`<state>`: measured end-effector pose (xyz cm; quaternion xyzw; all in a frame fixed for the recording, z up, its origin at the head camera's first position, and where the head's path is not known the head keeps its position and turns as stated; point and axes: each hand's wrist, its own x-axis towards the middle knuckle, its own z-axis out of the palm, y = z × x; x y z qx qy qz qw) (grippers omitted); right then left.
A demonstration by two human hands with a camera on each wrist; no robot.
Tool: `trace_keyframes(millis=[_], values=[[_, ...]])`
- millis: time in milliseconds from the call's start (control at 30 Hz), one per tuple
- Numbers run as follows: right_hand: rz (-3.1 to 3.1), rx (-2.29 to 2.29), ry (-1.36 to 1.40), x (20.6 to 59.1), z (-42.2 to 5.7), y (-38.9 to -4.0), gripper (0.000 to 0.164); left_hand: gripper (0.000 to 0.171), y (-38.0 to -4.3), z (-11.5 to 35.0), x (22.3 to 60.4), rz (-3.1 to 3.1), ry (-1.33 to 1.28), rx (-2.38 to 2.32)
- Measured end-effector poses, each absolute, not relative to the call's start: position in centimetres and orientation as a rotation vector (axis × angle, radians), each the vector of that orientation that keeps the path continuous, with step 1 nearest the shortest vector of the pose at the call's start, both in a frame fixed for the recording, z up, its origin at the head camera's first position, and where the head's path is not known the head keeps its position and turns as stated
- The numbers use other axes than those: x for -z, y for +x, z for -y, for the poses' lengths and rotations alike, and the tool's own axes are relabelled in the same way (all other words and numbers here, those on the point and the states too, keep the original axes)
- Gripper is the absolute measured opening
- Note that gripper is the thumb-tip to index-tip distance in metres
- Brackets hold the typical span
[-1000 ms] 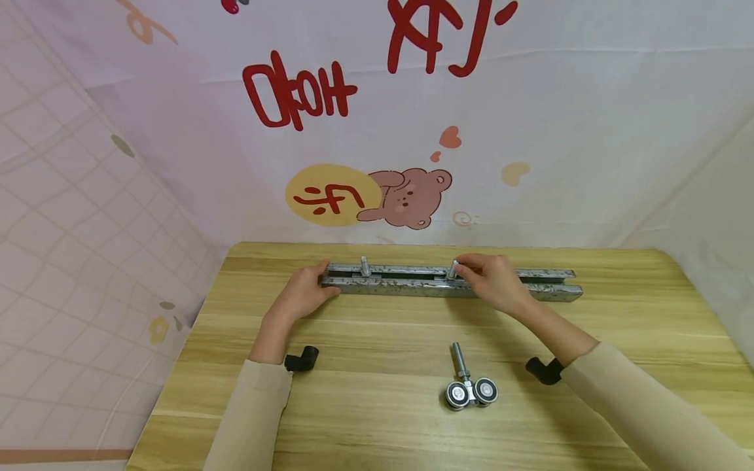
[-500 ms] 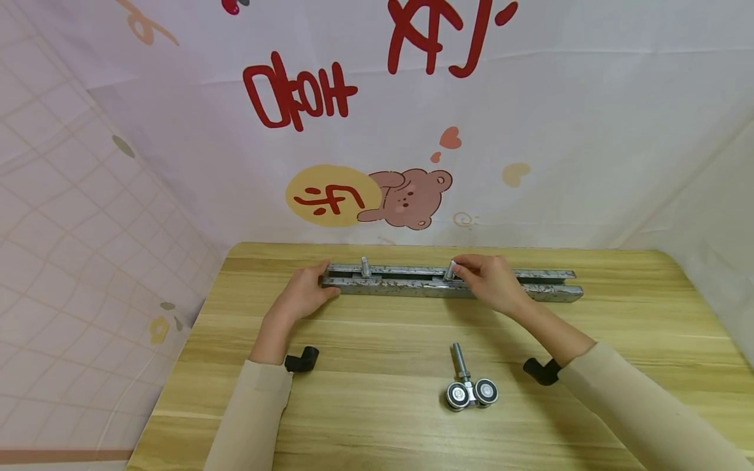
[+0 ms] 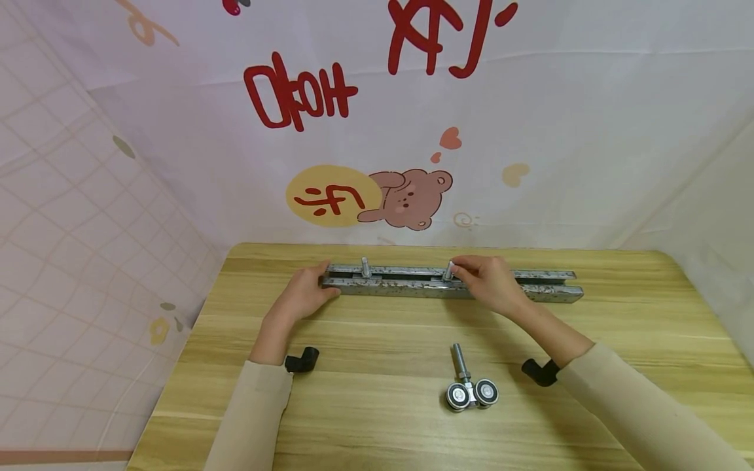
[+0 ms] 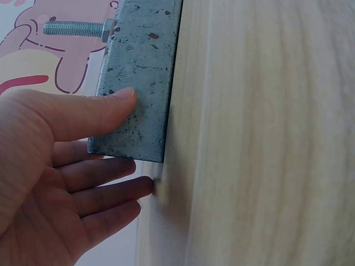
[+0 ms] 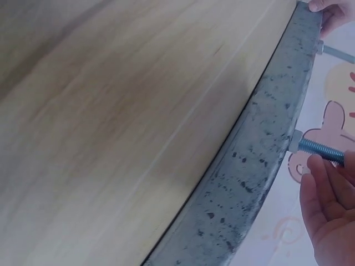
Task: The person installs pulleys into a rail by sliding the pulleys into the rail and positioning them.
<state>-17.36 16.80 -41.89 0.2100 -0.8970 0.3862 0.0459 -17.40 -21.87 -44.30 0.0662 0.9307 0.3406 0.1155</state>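
Note:
A slotted steel track (image 3: 406,288) with worn, speckled faces lies along the back of the table. My left hand (image 3: 303,293) holds its left end, thumb (image 4: 113,113) on the near side face and fingers around the end and far side. Two threaded bolts rise from the slot; their lower parts are hidden inside the track. With thumb and fingertips my right hand (image 3: 491,281) pinches the right-hand bolt (image 5: 321,149). The other bolt (image 3: 365,267) stands near the left end, untouched. Closer to me lies a loose roller (image 3: 471,394) with wheels and a threaded stem.
The wood-patterned table (image 3: 377,340) meets a printed cloth backdrop (image 3: 559,131) right behind the track. A gridded cloth (image 3: 88,229) hangs at the left. Black camera mounts (image 3: 303,360) show by each wrist.
My right hand has shifted slightly left along the track, and the pinched bolt has slid left with it. The left hand, the track and the loose roller have stayed in place.

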Motion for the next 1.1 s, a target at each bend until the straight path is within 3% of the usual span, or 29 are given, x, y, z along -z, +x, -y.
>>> trace_keyframes(millis=[667, 1100], values=[[2.778, -1.164, 0.64, 41.8, -17.6, -16.7, 0.028, 0.079, -17.4, 21.9, 44.2, -2.723, 0.19, -0.997], [2.829, -0.949, 0.819, 42.4, -19.8, -13.8, 0.016, 0.079, -17.2, 21.9, 44.2, -2.741, 0.208, -0.976]])
